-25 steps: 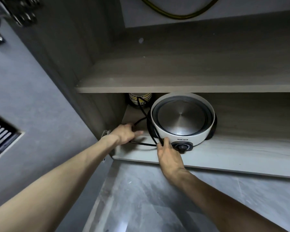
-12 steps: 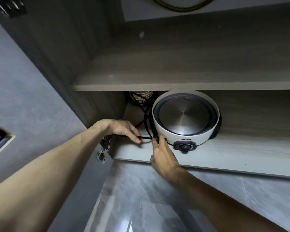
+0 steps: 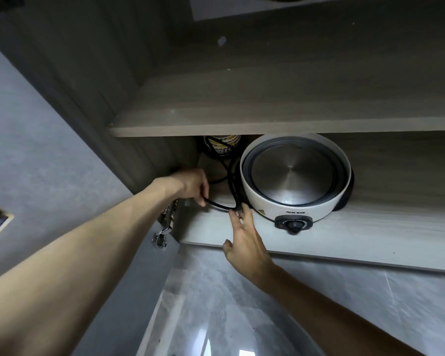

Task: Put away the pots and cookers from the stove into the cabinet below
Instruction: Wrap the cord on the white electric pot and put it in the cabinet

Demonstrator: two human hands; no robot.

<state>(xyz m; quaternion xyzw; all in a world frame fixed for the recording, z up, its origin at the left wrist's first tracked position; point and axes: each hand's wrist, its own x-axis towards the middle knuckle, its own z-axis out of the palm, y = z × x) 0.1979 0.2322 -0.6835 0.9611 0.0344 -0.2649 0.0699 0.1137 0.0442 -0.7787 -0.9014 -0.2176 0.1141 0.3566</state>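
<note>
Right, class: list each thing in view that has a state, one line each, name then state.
White round electric cooker: upright on lower shelf, lid absent.
Black power cord: loose, looped beside cooker.
Left hand: pinching cord.
Right hand: fingertips at cord by cooker.
Grey cabinet door: open.
Upper wooden shelf: bare where visible.

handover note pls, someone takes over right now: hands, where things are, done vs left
Left hand: pinching the black power cord at the left of the lower shelf.
Right hand: open, fingertips on the cord beside the cooker.
White electric cooker: sits on the lower shelf, dial facing out; patterned bowls behind its left side.
Done: cooker in cabinet.
Left: tuck the cord fully inside; the stove is out of view, so check it for remaining pots.
</note>
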